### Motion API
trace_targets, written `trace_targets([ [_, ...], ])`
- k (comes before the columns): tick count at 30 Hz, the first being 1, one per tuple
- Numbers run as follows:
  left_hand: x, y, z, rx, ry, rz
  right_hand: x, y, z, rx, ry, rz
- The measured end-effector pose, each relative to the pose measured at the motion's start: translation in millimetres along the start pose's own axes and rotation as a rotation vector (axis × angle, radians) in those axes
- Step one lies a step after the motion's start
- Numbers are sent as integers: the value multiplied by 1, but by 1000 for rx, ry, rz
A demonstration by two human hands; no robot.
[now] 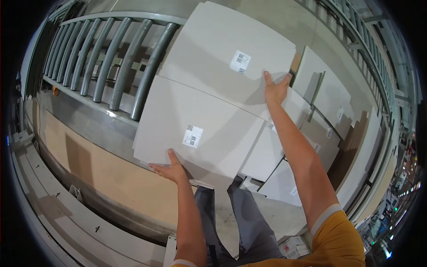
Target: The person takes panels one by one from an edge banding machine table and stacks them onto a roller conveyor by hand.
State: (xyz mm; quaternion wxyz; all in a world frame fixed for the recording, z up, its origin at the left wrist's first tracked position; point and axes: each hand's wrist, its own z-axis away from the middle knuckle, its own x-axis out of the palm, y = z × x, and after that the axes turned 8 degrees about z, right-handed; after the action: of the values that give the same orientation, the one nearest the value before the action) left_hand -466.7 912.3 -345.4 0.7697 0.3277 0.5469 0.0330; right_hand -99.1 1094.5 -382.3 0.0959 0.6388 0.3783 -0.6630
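Note:
Two large flat white panels lie side by side, each with a printed label. My left hand (168, 169) is at the front edge of the near panel (173, 111), thumb on its top face and fingers along the edge. My right hand (276, 90) grips the right edge of the far panel (213, 40), with its thumb on top and the other fingers at the side. The near panel's label (193, 136) and the far panel's label (240, 62) face up. What lies beneath the panels is mostly hidden.
A roller conveyor (104, 60) adjoins the panels on the left. More labelled white panels (327, 84) lie to the right, beside brown boards (351, 149). A tan board (106, 162) lies at the lower left, next to a metal rail (89, 222). Another conveyor (360, 49) runs along the upper right.

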Motion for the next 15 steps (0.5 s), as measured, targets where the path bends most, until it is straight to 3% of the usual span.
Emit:
trace_targets([
  [7, 10, 9, 0, -16, 57, -89, 10, -4, -8, 31, -35, -97],
  [12, 17, 1, -9, -155, 59, -118, 9, -20, -6, 79, -70, -52],
  [15, 6, 29, 12, -203, 44, -43, -5, -13, -5, 44, -80, -74],
])
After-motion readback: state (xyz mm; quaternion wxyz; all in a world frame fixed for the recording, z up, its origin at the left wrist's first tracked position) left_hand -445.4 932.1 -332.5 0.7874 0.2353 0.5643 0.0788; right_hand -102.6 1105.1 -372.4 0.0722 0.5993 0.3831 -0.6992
